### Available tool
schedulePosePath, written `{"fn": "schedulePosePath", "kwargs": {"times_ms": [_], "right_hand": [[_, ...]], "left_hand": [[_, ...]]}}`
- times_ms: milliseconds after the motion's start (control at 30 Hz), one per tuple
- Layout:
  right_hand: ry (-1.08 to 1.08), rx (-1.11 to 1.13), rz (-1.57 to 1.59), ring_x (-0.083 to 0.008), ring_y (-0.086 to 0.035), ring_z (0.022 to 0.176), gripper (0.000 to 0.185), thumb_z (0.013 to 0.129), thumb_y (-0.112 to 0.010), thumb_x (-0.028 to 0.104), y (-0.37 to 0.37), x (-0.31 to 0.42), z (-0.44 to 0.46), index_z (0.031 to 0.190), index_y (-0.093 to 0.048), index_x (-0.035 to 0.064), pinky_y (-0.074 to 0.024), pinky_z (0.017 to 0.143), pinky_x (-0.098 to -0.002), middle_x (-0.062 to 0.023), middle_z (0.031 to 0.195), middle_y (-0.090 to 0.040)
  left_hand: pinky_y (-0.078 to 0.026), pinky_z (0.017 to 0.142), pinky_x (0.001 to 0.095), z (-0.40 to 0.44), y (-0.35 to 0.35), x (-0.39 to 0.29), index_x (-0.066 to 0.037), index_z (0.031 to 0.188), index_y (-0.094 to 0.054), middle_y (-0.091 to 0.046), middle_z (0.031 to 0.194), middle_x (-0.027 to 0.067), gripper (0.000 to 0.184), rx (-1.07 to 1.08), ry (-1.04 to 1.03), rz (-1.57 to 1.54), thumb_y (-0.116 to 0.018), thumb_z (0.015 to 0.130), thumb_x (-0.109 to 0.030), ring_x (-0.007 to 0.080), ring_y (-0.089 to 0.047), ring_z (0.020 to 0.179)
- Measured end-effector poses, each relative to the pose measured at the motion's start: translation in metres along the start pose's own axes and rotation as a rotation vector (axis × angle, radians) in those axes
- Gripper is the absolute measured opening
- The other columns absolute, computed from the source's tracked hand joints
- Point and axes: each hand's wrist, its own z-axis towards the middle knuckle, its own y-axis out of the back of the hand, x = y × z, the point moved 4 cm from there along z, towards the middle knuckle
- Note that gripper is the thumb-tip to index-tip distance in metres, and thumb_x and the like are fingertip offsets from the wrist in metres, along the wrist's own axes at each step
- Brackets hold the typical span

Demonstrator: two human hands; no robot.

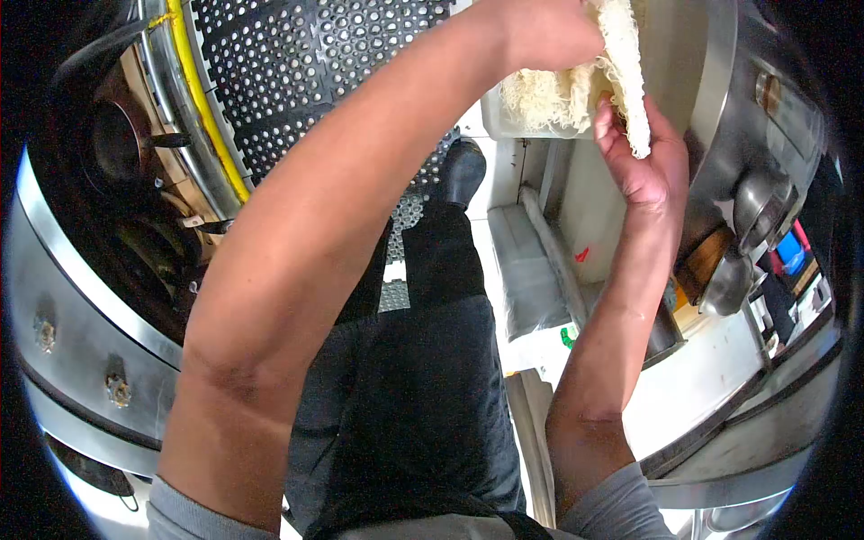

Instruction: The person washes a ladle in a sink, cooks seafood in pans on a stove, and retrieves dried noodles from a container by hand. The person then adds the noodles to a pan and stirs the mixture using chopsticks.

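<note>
At the upper right of my head-camera feed, a slab of pale, noodle-like strands point(635, 99) stands nearly upright, seen edge-on. Its lower end sits in the right hand point(655, 153), fingers to one side and thumb to the other, so I read a narrow grip holding it. The left hand point(553, 36) reaches across to the slab's upper part; the picture's top edge cuts in, and I cannot tell whether its fingers grip or only touch. Just beside the slab, more strands point(544, 99) lie in a translucent container point(495, 121). Farther right, I see two rounded metal vessels point(727, 286) beyond the right forearm. Below the container, near the picture's middle, is a black shoe point(463, 171), with dark clothing point(405, 396) below it. Upper left, a yellow tube point(193, 90) curves alongside a black, studded floor mat point(270, 99).
</note>
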Motion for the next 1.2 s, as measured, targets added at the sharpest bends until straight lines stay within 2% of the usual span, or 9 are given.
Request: {"fn": "schedulePosePath", "kwargs": {"times_ms": [200,400,500,600,700,900,1000,1100,1200], "right_hand": [[-0.189,0.227,0.351,-0.0341,-0.066,0.099,0.038,0.103,-0.041,0.016,-0.009,0.013,0.004,0.128,-0.057,-0.0076,-0.0553,0.075,-0.0448,-0.0247,0.114,-0.066],[-0.206,0.259,0.368,-0.0345,-0.067,0.100,0.039,0.105,-0.039,0.021,-0.010,0.017,0.000,0.129,-0.059,-0.0028,-0.0545,0.076,-0.0442,-0.0237,0.118,-0.065],[-0.218,0.265,0.379,-0.0347,-0.067,0.101,0.039,0.105,-0.040,0.021,-0.009,0.018,0.000,0.129,-0.059,-0.0028,-0.0544,0.076,-0.0439,-0.0234,0.118,-0.065],[-0.216,0.251,0.384,-0.0349,-0.067,0.100,0.039,0.105,-0.040,0.020,-0.013,0.016,0.000,0.129,-0.059,-0.0031,-0.0547,0.076,-0.0435,-0.0237,0.118,-0.065],[-0.221,0.249,0.387,-0.0356,-0.066,0.101,0.037,0.103,-0.042,0.017,-0.012,0.013,-0.003,0.128,-0.059,-0.0049,-0.0560,0.078,-0.0446,-0.0240,0.115,-0.066],[-0.148,0.025,0.096,-0.0349,-0.066,0.101,0.030,0.103,-0.050,0.014,0.006,0.016,0.015,0.125,-0.059,-0.0039,-0.0562,0.080,-0.0488,-0.0199,0.116,-0.068],[-0.058,-0.080,-0.233,-0.0310,-0.065,0.102,0.027,0.105,-0.051,0.015,0.020,0.016,0.018,0.125,-0.061,0.0009,-0.0533,0.091,-0.0534,-0.0144,0.119,-0.069],[0.144,-0.036,-0.549,-0.0301,-0.065,0.104,0.028,0.105,-0.052,0.016,0.027,0.014,0.015,0.126,-0.060,0.0012,-0.0520,0.094,-0.0525,-0.0132,0.120,-0.069],[0.001,-0.032,-0.225,-0.0294,-0.065,0.105,0.029,0.105,-0.053,0.017,0.027,0.013,0.022,0.128,-0.060,0.0005,-0.0527,0.091,-0.0510,-0.0129,0.121,-0.069]], "left_hand": [[-0.058,0.078,0.0344,0.013,0.006,0.074,0.004,0.124,-0.061,-0.073,0.090,0.0154,0.040,-0.339,0.045,0.156,-0.068,0.085,0.002,0.0253,-0.072,0.084],[-0.055,0.056,0.0343,0.015,0.010,0.116,0.007,0.123,-0.059,-0.070,0.082,0.0173,0.040,-0.352,0.263,-0.267,-0.068,0.085,0.000,0.0246,-0.068,0.064],[-0.057,0.063,0.0371,0.013,0.011,0.113,0.007,0.116,-0.063,-0.071,0.082,0.0196,0.031,-0.317,0.325,-0.371,-0.065,0.087,-0.005,0.0270,-0.069,0.067],[-0.058,0.072,0.0421,0.001,0.024,0.075,0.008,0.107,-0.067,-0.072,0.088,0.0262,0.029,-0.527,0.171,0.135,-0.060,0.085,-0.009,0.0362,-0.072,0.076],[-0.056,0.082,0.0449,0.003,0.027,0.058,0.006,0.099,-0.071,-0.070,0.097,0.0301,0.030,-0.321,-0.024,0.453,-0.056,0.082,-0.013,0.0435,-0.071,0.088],[-0.056,0.086,0.0466,0.014,0.031,0.052,0.001,0.096,-0.076,-0.071,0.098,0.0282,0.029,-0.101,0.223,0.650,-0.059,0.079,-0.016,0.0443,-0.070,0.096],[-0.056,0.086,0.0473,0.031,0.012,0.067,0.000,0.096,-0.076,-0.072,0.099,0.0267,0.027,0.165,-0.194,1.143,-0.061,0.081,-0.017,0.0433,-0.070,0.097],[-0.058,0.082,0.0466,0.027,0.015,0.044,-0.002,0.090,-0.076,-0.073,0.096,0.0241,0.022,-0.058,0.093,0.723,-0.063,0.082,-0.017,0.0410,-0.071,0.093],[-0.059,0.079,0.0457,0.021,0.008,0.033,-0.003,0.086,-0.076,-0.073,0.096,0.0232,0.021,-0.111,-0.187,0.742,-0.064,0.083,-0.019,0.0398,-0.072,0.089]]}}
